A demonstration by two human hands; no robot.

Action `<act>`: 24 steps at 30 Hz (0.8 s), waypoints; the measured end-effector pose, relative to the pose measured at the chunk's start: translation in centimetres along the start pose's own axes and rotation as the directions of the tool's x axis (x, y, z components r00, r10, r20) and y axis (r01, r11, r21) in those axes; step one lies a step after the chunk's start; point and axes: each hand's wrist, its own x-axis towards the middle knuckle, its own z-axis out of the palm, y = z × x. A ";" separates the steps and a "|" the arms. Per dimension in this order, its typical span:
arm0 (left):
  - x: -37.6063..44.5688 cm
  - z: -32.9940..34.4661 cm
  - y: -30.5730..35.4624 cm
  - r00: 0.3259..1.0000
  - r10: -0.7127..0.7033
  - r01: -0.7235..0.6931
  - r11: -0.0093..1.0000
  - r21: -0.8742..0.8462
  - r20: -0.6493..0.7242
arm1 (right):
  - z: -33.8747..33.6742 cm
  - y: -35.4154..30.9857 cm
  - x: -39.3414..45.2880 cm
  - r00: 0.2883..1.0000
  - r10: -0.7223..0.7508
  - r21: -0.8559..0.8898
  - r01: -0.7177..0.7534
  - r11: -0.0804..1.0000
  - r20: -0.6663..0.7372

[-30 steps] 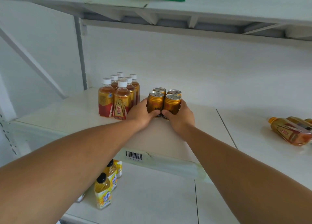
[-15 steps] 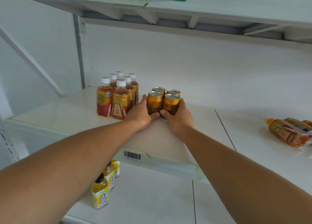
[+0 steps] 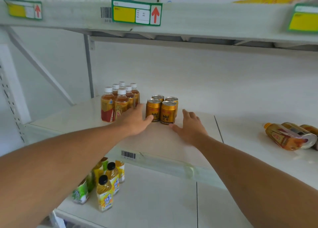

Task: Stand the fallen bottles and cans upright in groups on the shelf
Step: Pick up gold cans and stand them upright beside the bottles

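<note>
White shelving fills the view, and the middle shelf (image 3: 154, 141) carries the drinks. Four gold cans (image 3: 160, 110) are stood upright in a tight two-by-two block near the shelf's centre, long axes vertical and pull-tab tops facing up. Just to their left, a cluster of tea bottles (image 3: 119, 101) with white caps is also stood upright, caps pointing up. The left hand (image 3: 136, 122) is laid flat between the two groups, its fingers (image 3: 137, 108) straight and held together, with the thumb tip touching the base of the front left can. The right hand (image 3: 191, 126) is laid palm down on the shelf just right of the cans, its fingers loosely spread and nothing gripped; the thumb lies close by the front right can, though contact cannot be confirmed. Well apart at the right edge, a fallen bottle (image 3: 282, 138) and fallen cans (image 3: 304, 134) are seen lying on their sides, the bottle's orange cap pointing left and towards the back. On the lower shelf (image 3: 154, 202), yellow-labelled bottles (image 3: 105, 193) with black caps are stood upright.
</note>
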 end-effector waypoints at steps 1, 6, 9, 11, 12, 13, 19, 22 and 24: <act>-0.5 -0.2 0.3 1.000 0.012 -0.012 0.999 0.039 -0.002 | -0.4 0.5 -0.3 0.998 -0.051 -0.075 0.052 0.996 0.020; -2.7 -1.1 1.8 0.998 0.061 -0.066 0.981 0.185 0.029 | -2.1 2.0 -1.8 0.988 -0.134 -0.173 0.147 0.974 0.083; -3.7 -1.4 2.9 0.995 0.087 -0.099 0.962 0.254 0.058 | -3.4 2.4 -2.7 0.990 -0.118 -0.191 0.131 0.973 0.076; -4.3 -1.4 3.9 0.991 0.111 -0.127 0.953 0.276 0.074 | -4.3 2.7 -3.9 0.993 -0.098 -0.201 0.110 0.973 0.070; -4.6 -1.5 4.6 0.988 0.131 -0.148 0.949 0.278 0.079 | -4.8 2.9 -4.6 0.994 -0.086 -0.204 0.098 0.974 0.070; -4.8 -1.5 5.2 0.984 0.157 -0.174 0.945 0.278 0.082 | -5.4 3.1 -5.3 0.995 -0.074 -0.211 0.088 0.973 0.072; -5.2 -0.3 9.8 0.957 0.280 -0.289 0.931 0.224 0.072 | -9.2 5.2 -10.3 0.998 0.049 -0.295 -0.038 0.955 0.032; -5.6 0.9 12.1 0.945 0.313 -0.324 0.934 0.153 0.093 | -11.0 6.7 -13.3 0.991 0.130 -0.339 -0.111 0.934 0.033; -5.9 1.8 13.4 0.934 0.341 -0.353 0.927 0.129 0.106 | -12.1 7.8 -15.3 0.984 0.176 -0.376 -0.153 0.914 0.028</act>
